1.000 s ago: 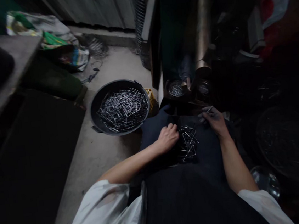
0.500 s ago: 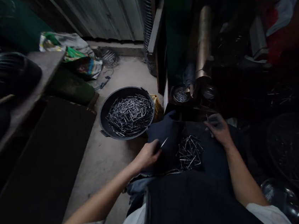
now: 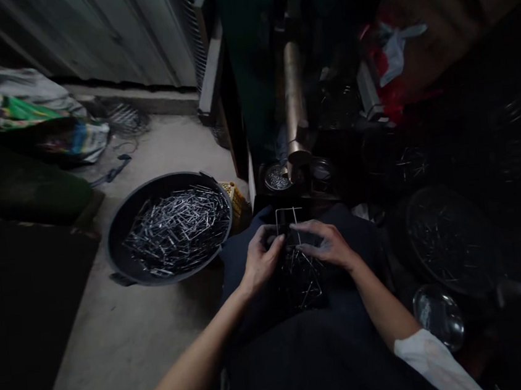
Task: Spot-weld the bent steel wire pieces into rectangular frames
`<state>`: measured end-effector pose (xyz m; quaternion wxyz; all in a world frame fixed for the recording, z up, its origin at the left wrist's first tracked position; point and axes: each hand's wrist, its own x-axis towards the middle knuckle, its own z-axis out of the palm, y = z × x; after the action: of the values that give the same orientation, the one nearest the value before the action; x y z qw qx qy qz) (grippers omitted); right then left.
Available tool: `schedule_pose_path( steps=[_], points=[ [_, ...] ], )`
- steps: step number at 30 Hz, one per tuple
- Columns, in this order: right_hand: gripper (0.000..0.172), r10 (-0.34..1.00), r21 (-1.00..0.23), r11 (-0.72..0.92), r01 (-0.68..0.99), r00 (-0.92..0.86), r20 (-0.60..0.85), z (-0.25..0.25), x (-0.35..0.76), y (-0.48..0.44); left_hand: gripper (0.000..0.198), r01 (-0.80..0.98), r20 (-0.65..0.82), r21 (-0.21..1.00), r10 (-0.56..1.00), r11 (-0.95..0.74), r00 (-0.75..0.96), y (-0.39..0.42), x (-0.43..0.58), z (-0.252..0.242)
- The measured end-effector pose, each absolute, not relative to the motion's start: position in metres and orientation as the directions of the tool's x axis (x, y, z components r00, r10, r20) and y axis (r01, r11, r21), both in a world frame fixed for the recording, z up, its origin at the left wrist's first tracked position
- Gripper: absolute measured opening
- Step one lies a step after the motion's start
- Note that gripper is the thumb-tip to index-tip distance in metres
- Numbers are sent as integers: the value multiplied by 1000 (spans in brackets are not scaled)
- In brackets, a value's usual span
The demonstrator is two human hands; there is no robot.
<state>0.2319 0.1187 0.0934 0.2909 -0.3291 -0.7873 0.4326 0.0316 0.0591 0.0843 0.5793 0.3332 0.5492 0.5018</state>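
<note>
Both hands meet over my lap on a bent wire piece [image 3: 288, 223] shaped like a narrow U, which stands upright between them. My left hand [image 3: 260, 260] pinches its left side with closed fingers. My right hand [image 3: 324, 244] grips its right side, fingers curled. Just below the hands a small heap of wire pieces [image 3: 303, 277] lies on the dark cloth over my lap [image 3: 305, 351]. To the left on the floor, a round black basin [image 3: 120, 234] holds many shiny wire pieces [image 3: 178, 228].
A dark machine with a brass cylinder [image 3: 294, 101] stands right in front of my knees, with a small dish of parts [image 3: 277, 177] at its base. Dark round baskets [image 3: 451, 240] and a small metal bowl [image 3: 438, 316] sit at the right. Printed sacks [image 3: 47, 118] lie far left.
My left hand lifted a wire piece off the lap heap and swung back to the middle; my right hand came in to meet it. The view turned to the right.
</note>
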Motion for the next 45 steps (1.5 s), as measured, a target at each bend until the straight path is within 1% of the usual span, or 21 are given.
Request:
schedule_pose_path(
  steps=[3,6,11,17,22,32,45],
  points=[
    [47,760,-868,419,266,-626,175,95,233,124,39,-296,-300,918,950,263,-89,61,35,87],
    [47,757,-866,431,254,-624,193,96,233,127,37,-338,-291,909,952,244,-94,64,39,89],
    [48,755,-863,442,244,-621,212,99,234,137,35,-363,-264,907,960,214,-94,72,41,91],
    [47,736,-840,478,258,-639,222,106,235,152,37,-395,-252,898,963,193,-101,83,42,99],
    [45,738,-836,484,258,-633,232,113,231,159,38,-427,-233,887,969,178,-80,91,40,94],
    [46,746,-847,462,262,-631,212,117,230,167,36,-405,-190,903,978,142,-81,99,38,91],
    [45,745,-843,468,266,-631,215,123,228,168,34,-436,-181,890,980,130,-77,100,36,94]
  ],
)
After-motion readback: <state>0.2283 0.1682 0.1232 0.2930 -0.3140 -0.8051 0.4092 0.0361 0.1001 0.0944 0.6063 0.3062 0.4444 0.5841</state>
